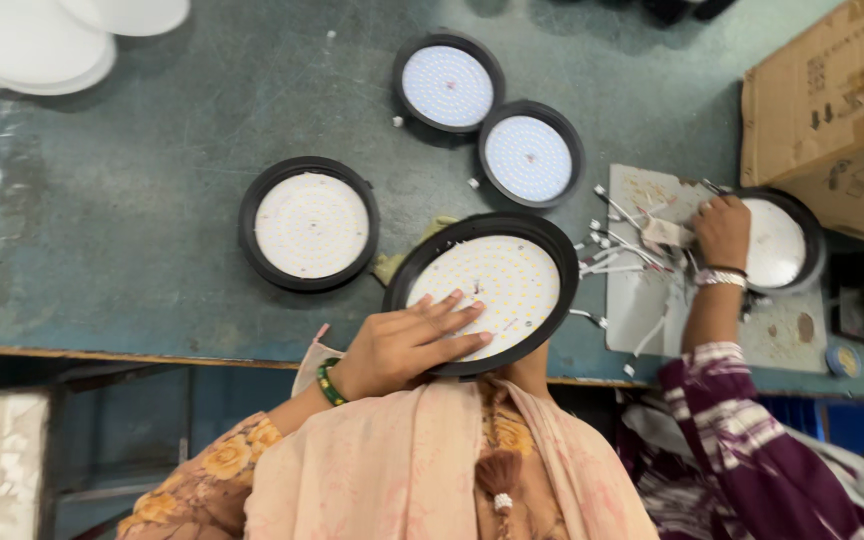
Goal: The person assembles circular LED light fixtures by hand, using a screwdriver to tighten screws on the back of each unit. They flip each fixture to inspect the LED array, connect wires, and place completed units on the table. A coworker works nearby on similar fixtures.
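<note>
The left hand (407, 345) lies flat, fingers spread, on a round black lamp housing (482, 292) holding a white LED board. The right hand is hidden. A brown cardboard box (832, 110) with dark printed marks sits at the tabletop's (152, 130) right edge.

Lamp housing (562, 262) matt black metal; table (152, 150) worn, scuffed green surface; box (822, 90) brown cardboard.

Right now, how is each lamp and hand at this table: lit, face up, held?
Left hand: open, flat on the large LED lamp.
Large LED lamp: unlit, face up, at the table edge.
Medium LED lamp: unlit, face up, untouched.
Small LED lamps: unlit, face up, side by side.
Co-worker's hand: on the white wires.
White round covers: stacked, off the lamps.
</note>
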A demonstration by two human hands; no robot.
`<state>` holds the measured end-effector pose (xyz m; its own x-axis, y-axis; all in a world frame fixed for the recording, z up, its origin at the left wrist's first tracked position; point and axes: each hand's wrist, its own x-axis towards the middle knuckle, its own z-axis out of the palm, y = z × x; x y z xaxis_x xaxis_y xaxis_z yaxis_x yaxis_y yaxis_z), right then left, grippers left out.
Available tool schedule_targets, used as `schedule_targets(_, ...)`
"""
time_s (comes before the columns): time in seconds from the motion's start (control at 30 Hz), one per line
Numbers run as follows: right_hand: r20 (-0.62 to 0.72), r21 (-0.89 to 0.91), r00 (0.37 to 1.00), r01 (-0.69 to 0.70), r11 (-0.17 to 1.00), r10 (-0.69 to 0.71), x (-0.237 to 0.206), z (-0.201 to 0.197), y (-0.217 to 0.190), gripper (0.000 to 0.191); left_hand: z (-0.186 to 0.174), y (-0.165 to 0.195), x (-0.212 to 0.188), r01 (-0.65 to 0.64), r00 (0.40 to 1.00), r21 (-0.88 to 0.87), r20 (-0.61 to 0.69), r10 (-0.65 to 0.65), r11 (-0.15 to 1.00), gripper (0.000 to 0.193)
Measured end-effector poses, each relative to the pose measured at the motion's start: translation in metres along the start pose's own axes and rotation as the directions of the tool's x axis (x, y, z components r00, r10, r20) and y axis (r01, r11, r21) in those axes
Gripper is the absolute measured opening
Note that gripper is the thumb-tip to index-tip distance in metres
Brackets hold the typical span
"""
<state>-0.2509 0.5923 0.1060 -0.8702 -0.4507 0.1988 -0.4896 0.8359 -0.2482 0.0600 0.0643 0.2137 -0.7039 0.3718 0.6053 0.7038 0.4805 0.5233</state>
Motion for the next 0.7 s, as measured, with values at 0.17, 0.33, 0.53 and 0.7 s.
schedule_targets(0.17, -0.519, -0.098, 0.854, -0.067, 0.993, 0.006, -0.028, 0.024, -0.171, 0.019, 0.014, -0.015, -0.013, 0.082, 0.997, -0.066, -0.006, -0.083, 0.994, 0.068)
schedule_targets(0.33, -0.474, 0.348, 0.879, 0.134, 0.928, 0.05, -0.104, 0.164, -0.301, 0.034, 0.028, -0.025, -0.022, 0.187, 0.976, -0.307, -0.051, -0.212, 0.933, 0.069)
schedule_targets(0.53, 0.023, 0.843, 0.979, -0.127, 0.523, 0.201, -0.087, 0.196, -0.221, 0.029, 0.036, -0.025, -0.022, 0.173, 0.971, -0.355, -0.093, -0.219, 0.919, 0.06)
schedule_targets(0.7, 0.447, 0.895, 0.869, -0.43, -0.121, 0.214, -0.069, 0.177, -0.246, 0.026, 0.037, -0.032, -0.021, 0.171, 0.975, -0.341, -0.078, -0.209, 0.924, 0.066)
